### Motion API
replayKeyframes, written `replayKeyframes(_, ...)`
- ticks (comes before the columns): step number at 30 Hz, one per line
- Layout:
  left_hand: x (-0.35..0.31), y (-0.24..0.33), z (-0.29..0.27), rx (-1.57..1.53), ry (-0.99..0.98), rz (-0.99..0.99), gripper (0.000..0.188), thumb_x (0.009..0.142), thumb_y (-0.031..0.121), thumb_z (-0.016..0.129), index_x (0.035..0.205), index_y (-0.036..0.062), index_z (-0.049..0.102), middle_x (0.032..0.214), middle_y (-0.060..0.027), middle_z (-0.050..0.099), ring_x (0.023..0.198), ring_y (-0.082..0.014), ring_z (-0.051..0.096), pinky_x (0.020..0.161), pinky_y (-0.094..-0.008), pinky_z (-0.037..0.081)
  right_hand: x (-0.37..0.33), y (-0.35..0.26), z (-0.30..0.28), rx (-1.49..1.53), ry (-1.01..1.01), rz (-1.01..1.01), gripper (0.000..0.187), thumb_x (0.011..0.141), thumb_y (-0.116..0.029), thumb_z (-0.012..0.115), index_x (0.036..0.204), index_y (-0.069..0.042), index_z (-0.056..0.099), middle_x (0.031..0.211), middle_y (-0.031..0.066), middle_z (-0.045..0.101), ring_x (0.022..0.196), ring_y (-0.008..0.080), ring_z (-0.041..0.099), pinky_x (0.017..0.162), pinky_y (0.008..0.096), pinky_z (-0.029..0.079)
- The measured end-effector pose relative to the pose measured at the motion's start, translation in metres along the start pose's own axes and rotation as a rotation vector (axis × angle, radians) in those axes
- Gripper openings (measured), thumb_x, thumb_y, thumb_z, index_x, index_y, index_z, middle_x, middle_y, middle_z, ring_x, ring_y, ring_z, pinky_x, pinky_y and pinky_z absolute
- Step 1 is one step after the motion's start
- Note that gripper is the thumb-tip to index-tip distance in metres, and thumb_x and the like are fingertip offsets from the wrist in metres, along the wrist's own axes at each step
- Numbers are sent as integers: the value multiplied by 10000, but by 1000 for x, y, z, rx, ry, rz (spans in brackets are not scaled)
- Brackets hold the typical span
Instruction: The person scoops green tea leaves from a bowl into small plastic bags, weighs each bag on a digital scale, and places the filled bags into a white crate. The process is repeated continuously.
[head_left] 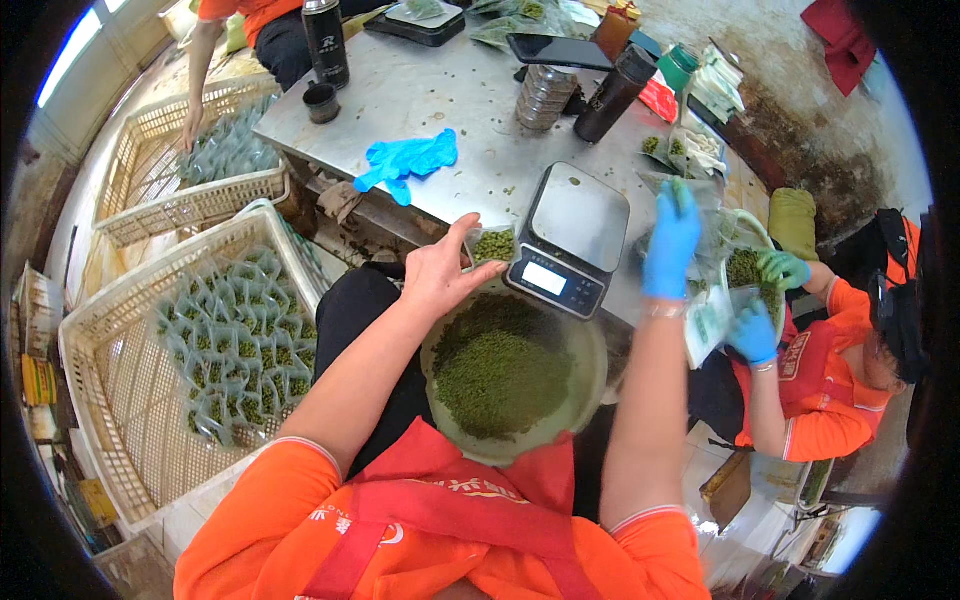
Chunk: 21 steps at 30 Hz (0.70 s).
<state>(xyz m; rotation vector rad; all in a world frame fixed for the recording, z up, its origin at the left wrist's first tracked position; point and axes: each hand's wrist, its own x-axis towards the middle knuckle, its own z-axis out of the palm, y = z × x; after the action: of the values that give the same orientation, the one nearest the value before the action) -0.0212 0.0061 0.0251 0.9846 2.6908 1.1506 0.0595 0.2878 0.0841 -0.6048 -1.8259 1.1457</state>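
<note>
My bare left hand (445, 268) is closed on a small clear plastic bag (492, 245) of green peppercorn-like berries, pinched between thumb and fingers beside the scale. The digital scale (570, 240) has a bare steel plate and a lit display. My right hand (672, 245), in a blue glove, is raised over the table's right edge, next to some clear plastic bags (708, 215). Motion smears its fingers, so I cannot make out whether they grip anything. Below both hands, a round basin (592, 375) of loose green berries rests at my lap.
A crate (120, 400) on the left holds several filled bags; another crate (215, 200) stands behind it, with a person's hand reaching in. On the steel table (440, 90) are a blue glove (408, 165), flasks (325, 45) and a phone (558, 50). A gloved co-worker (815, 370) sits right.
</note>
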Motion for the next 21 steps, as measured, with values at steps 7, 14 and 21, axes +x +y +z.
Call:
replayKeyframes(7,-19,-30,-6,-544,45,-168,416,919,338,487,1214,46,459,910,-120,602,686,-185,604,635,-331,500,-136,-12,34,-268,-303,-231,346,811,-9,584,1157,-19,571,1290,117,478,1194,238,444,1007,350,341)
replayKeyframes(14,-135,-97,-167,-470,547,-185,468,903,380,510,1232,49,467,919,-112,641,693,-151,627,679,-306,491,-207,4,-16,175,-365,333,277,876,-11,475,1136,27,564,1103,91,587,818,149,580,735,269,495)
replayKeyframes(21,-308,-198,-311,393,748,-849,467,897,457,432,1173,85,491,991,-201,627,906,-333,614,778,-428,468,-275,52,8,87,-802,405,255,829,-8,554,1077,24,598,1001,101,627,791,162,608,736,284,497)
